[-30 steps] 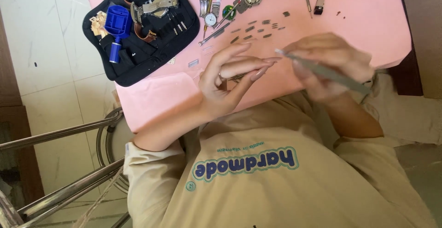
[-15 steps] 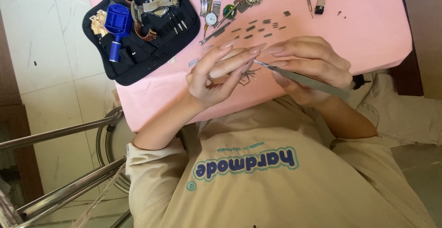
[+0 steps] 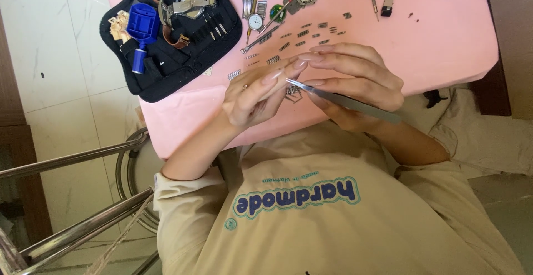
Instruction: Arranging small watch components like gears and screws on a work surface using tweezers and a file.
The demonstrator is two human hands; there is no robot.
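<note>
Head view: my right hand (image 3: pixel 355 78) pinches steel tweezers (image 3: pixel 344 100), tips meeting my left hand (image 3: pixel 261 94), whose fingers curl together; whether they hold anything, I cannot tell. Both hover over the pink table's (image 3: pixel 444 42) near edge. A black tool pouch (image 3: pixel 172 58) overhangs its left edge.

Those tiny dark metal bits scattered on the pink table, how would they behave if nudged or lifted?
Likely very light: the metal bits look tiny beside the right hand, so a nudge would probably scatter them. Probably stiff and hard to pinch bare-fingered; the tweezers in that hand suggest so. On the smooth pink table they may slide.
</note>
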